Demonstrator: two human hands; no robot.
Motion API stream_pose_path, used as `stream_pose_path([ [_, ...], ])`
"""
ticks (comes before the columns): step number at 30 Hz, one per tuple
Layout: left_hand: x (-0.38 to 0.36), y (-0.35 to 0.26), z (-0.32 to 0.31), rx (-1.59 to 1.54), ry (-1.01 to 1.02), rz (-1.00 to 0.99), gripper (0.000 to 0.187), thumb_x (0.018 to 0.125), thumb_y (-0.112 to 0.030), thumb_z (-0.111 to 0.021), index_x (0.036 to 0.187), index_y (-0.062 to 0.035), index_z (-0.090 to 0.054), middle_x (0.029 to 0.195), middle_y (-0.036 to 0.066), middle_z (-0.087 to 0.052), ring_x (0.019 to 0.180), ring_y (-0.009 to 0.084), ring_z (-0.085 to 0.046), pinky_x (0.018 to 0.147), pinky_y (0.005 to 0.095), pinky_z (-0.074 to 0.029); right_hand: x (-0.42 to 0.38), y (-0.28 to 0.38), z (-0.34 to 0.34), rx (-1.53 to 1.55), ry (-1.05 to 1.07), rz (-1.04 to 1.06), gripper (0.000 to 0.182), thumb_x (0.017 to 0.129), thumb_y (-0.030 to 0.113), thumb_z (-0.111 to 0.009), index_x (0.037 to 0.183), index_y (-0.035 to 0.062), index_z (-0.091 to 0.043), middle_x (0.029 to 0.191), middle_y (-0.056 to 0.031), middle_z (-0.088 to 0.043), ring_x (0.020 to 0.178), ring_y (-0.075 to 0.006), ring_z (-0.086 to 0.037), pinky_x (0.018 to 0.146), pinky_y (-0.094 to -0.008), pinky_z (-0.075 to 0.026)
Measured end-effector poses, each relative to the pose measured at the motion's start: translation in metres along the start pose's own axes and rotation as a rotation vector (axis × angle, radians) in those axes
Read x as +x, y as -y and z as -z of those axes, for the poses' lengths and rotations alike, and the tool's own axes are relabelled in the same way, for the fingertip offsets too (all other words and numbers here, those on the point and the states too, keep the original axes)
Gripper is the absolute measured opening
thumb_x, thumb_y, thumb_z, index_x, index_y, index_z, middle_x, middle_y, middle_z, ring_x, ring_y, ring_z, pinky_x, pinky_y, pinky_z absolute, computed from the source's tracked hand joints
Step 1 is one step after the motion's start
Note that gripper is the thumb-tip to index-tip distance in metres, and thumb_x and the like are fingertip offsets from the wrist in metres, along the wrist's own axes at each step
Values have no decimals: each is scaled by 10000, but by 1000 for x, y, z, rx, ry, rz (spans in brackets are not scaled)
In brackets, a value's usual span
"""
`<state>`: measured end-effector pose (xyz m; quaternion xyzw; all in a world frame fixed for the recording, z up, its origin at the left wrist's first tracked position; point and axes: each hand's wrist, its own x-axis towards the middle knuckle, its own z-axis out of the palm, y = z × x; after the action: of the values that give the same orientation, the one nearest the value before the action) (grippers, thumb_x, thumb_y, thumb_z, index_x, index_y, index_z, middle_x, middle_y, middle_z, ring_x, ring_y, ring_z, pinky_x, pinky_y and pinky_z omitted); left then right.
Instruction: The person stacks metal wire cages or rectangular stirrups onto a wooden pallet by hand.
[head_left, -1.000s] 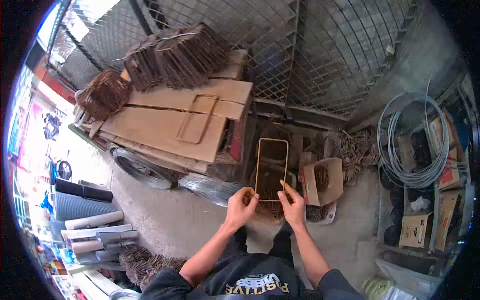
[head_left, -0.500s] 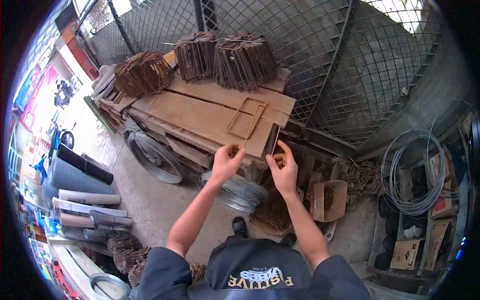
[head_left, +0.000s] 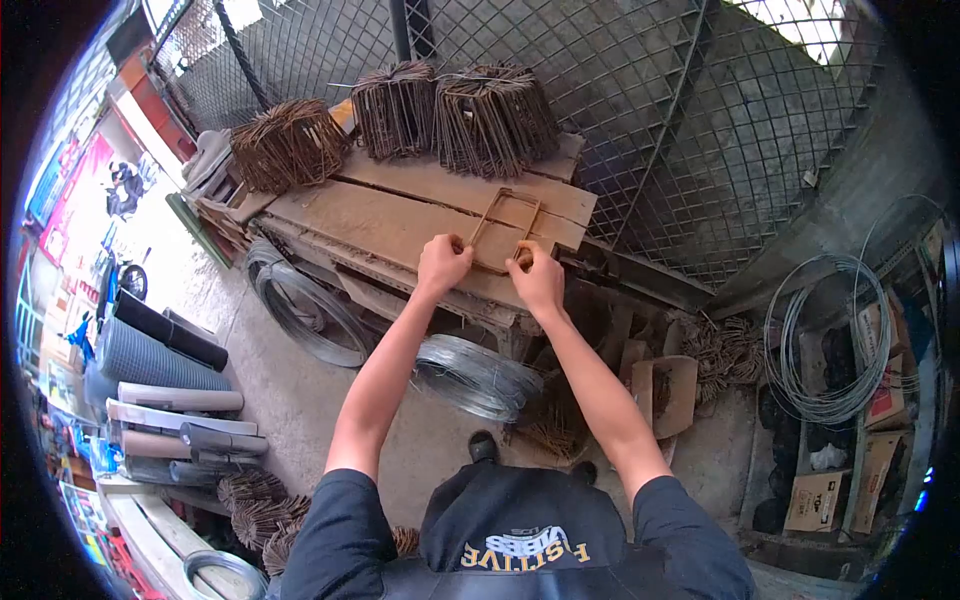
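A thin rusty rectangular wire stirrup (head_left: 487,215) lies over the front right part of the plank bench (head_left: 385,218). My left hand (head_left: 445,264) is closed on its near left side, with the fingers curled round the bar. On the near right side, my right hand (head_left: 537,275) pinches the bar between thumb and fingers. The far end of the rectangle points toward the wire mesh. My fingers hide its near corners, and bars overlap close to my right fingertips.
Bundles of rusty stirrups (head_left: 495,125) stand along the back of the bench. A wire coil (head_left: 478,378) lies below its front edge, and another coil (head_left: 305,305) leans at the left. A cardboard box (head_left: 675,395) is at the right. Mesh fencing (head_left: 640,110) rises behind.
Both hands have moved forward from the bench's front edge to the stirrup on the planks. Both now grip its near sides. My right hand has also shifted left.
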<state>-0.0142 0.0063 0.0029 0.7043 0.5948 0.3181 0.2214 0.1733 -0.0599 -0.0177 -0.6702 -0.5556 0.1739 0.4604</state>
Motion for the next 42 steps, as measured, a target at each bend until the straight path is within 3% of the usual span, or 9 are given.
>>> stream_pose_path([
  [7,-6,-7,-3,26,-115,-13,267,869,-261,-681,943,-18,-761,888,194,-752,888,364,-738,826,454,-580,1,4,-2,-63,-24,52,377,860,254,-766,1176,57,-702,876,-110,-757,857,-321,-738,785,-403,-563],
  [13,-7,-3,-6,140,-167,-49,255,871,-259,-680,944,-28,-760,902,185,-755,901,368,-734,829,454,-579,-4,11,1,-102,40,37,357,886,320,-734,1154,84,-729,976,-104,-755,970,-309,-714,878,-451,-499],
  [20,-8,1,-12,101,-132,-10,278,875,-278,-684,986,-33,-757,904,183,-758,896,364,-738,829,457,-575,-27,11,24,-81,40,164,320,898,332,-727,1125,111,-769,1042,-97,-729,998,-289,-684,908,-417,-417],
  [23,-15,-2,-14,45,-194,53,403,899,-345,-730,1116,-7,-707,1029,196,-721,981,370,-706,875,465,-549,-54,-4,48,-6,2,185,283,938,326,-708,1131,129,-771,1089,-95,-716,970,-282,-675,917,-426,-415],
  [26,-47,-35,-12,26,-307,-44,416,913,-333,-734,1164,-6,-678,1104,199,-663,1037,387,-664,914,474,-521,-88,-47,72,85,-38,111,252,945,299,-713,1125,135,-777,1107,-84,-711,948,-255,-675,929,-401,-387],
  [32,-139,-78,-64,-232,-161,-299,175,930,-101,-720,1062,-1,-666,928,71,-590,831,157,-553,743,281,-448,-182,-151,114,123,-124,-337,216,997,251,-680,1152,130,-771,1121,-73,-708,960,-237,-680,925,-384,-436],
  [36,-207,-73,-120,-587,308,29,109,975,-105,-685,1011,-3,-677,811,-24,-620,731,41,-511,658,233,-429,-235,-199,133,135,-176,-576,233,1022,185,-639,1214,97,-739,1104,-122,-709,1016,-300,-685,983,-447,-509],
  [40,-268,-54,-192,-598,493,269,116,976,-111,-676,992,4,-679,795,-25,-630,719,38,-527,642,235,-436,-292,-278,128,121,-165,-725,258,1028,181,-628,1250,95,-727,1019,-130,-730,1000,-287,-685,922,-402,-534],
  [42,-294,-30,-234,-595,548,361,119,976,-113,-671,985,5,-681,790,-20,-642,711,38,-537,635,238,-438,-308,-297,133,11,-41,-961,273,1013,148,-656,1276,114,-721,1076,-118,-741,975,-232,-692,883,-353,-531],
])
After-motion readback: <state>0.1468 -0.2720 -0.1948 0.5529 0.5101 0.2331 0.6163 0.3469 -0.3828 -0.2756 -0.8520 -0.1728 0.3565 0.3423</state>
